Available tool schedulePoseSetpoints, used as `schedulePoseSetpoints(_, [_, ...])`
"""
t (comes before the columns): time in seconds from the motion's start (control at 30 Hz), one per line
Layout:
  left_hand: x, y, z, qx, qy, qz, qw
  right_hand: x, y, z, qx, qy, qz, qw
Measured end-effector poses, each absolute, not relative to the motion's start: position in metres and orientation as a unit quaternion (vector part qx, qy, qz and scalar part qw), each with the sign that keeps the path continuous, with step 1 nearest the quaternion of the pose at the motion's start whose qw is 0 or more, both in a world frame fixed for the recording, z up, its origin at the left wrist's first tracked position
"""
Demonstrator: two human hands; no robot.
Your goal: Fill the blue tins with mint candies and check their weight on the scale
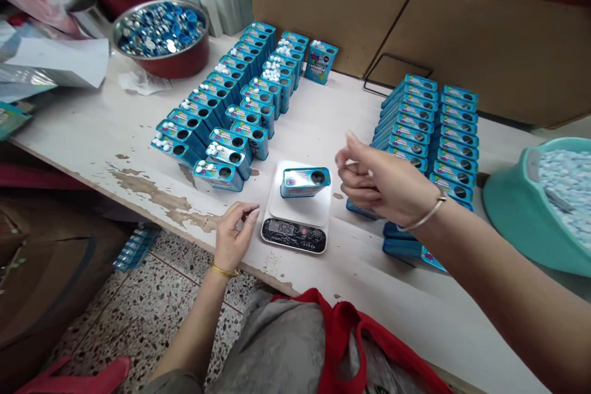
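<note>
A blue tin (pixel 305 182) with a round hole in its top stands on a white digital scale (pixel 295 235) whose display is lit. Just left of the scale, my left hand (pixel 234 234) rests near the table edge, thumb and fingertips pressed together; anything between them is hidden. My right hand (pixel 369 178) hovers to the right of the tin, fingers curled in, and what they hold, if anything, cannot be made out. Rows of blue tins (pixel 203 98) stand at the left, several with white candies on top. More tins (pixel 413 120) stand in rows at the right.
A teal tub (pixel 512 203) of white candies sits at the far right. At the back left is a red-sided metal bowl (pixel 178 61) of blue and silver caps. Cardboard boxes (pixel 318 0) line the table's back, beside a thin black wire stand (pixel 369 83).
</note>
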State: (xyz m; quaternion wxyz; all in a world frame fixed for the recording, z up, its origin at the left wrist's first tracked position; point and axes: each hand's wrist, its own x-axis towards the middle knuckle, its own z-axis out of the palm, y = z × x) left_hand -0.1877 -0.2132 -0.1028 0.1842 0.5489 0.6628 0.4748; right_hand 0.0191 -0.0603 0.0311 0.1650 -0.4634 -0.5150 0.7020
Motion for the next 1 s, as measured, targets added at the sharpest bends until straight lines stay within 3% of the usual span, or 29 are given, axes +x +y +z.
schedulePoseSetpoints(0.07, [-0.191,-0.215,-0.108,0.535,0.671,0.480,0.182,0.035,-0.070,0.023,-0.468,-0.391,0.778,0.149])
schedulePoseSetpoints(0.2, [-0.196,-0.220,-0.118,0.515,0.684,0.480,0.187,0.061,-0.089,0.001,-0.512,-0.288,0.799,0.125])
schedulePoseSetpoints(0.37, [-0.196,-0.223,-0.126,0.498,0.700,0.472,0.200,0.073,-0.091,-0.003,-0.504,-0.361,0.774,0.125])
schedulePoseSetpoints(0.6, [-0.196,-0.222,-0.127,0.500,0.702,0.468,0.197,0.045,-0.071,0.029,-0.435,-0.530,0.704,0.185])
schedulePoseSetpoints(0.83, [-0.180,-0.188,-0.088,0.577,0.629,0.512,0.098,0.027,-0.068,0.032,-0.430,-0.521,0.701,0.230])
schedulePoseSetpoints(1.0, [-0.172,-0.143,-0.071,0.649,0.582,0.473,0.131,0.028,-0.088,0.006,-0.446,-0.406,0.753,0.264])
